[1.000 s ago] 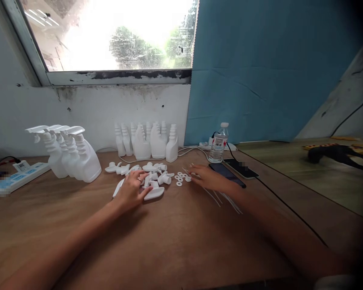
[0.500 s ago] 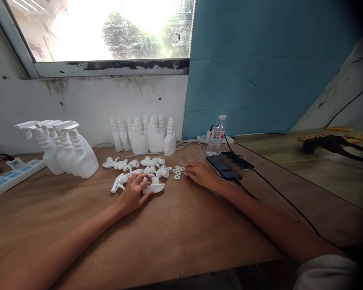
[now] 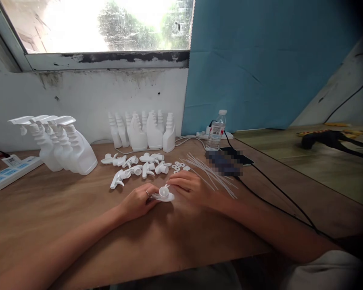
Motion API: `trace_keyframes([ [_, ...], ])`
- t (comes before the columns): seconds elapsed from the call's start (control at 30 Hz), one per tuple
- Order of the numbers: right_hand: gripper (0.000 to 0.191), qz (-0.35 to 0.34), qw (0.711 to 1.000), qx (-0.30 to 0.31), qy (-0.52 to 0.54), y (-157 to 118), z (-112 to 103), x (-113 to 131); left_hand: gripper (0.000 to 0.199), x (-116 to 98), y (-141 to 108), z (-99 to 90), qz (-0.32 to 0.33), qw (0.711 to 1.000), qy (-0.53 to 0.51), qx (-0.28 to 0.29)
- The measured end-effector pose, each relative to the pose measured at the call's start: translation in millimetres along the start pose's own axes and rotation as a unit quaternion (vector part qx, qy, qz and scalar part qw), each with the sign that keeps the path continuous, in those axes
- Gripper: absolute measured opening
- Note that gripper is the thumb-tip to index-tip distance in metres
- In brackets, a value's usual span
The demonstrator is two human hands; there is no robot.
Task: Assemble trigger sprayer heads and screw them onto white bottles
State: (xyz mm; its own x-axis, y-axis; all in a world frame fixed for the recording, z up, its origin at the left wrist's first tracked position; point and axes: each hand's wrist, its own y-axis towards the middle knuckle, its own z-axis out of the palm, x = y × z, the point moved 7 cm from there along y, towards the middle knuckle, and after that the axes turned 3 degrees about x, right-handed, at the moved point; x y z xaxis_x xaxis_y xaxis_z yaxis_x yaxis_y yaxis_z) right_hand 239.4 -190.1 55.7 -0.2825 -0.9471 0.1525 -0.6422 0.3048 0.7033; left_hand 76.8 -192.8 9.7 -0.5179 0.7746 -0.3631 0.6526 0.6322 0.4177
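White plastic trigger head [image 3: 163,195] lies on bench [image 3: 175,237], pinched by left hand [image 3: 138,203] fingers; right hand [image 3: 191,187] curls closed beside its collar, contents unclear. Washers [image 3: 178,165], tubes [image 3: 210,174] beyond right hand. Best keep collar upward, steady.

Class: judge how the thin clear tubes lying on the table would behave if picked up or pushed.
The thin tubes look long and very slender, so probably light and bendy when lifted. Being round and loose on the flat table, they would likely roll or scatter if pushed.
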Motion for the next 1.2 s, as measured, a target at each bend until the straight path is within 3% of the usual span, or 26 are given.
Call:
trace_keyframes([
  [0.17,0.024,-0.104,0.992,0.053,-0.040,0.8,7.0,20.7,0.025,4.4,-3.3,4.8,-0.040,0.999,-0.005,0.009],
  [0.23,0.025,-0.095,0.993,0.063,-0.024,1.5,6.7,20.2,0.030,5.6,-3.9,5.5,-0.040,0.999,-0.006,0.014],
  [0.43,0.017,-0.052,0.993,0.101,0.027,4.4,7.4,17.9,0.030,-7.1,-0.5,7.3,0.057,0.997,0.027,0.050],
  [0.6,0.015,-0.046,0.991,0.124,0.032,5.7,10.8,20.2,0.033,-7.0,1.4,5.9,0.045,0.997,0.003,0.055],
  [0.77,0.013,-0.044,0.995,0.094,-0.009,2.5,10.6,18.0,0.029,-6.1,1.4,7.4,0.057,0.997,-0.007,0.044],
  [1.0,0.015,-0.127,0.986,0.043,-0.104,-2.3,16.4,21.1,0.026,-11.1,1.4,5.7,0.086,0.996,0.009,0.025],
  [1.2,0.015,-0.121,0.990,0.060,-0.046,2.4,14.3,23.6,0.025,-10.8,1.7,5.7,0.091,0.996,0.006,0.013],
])
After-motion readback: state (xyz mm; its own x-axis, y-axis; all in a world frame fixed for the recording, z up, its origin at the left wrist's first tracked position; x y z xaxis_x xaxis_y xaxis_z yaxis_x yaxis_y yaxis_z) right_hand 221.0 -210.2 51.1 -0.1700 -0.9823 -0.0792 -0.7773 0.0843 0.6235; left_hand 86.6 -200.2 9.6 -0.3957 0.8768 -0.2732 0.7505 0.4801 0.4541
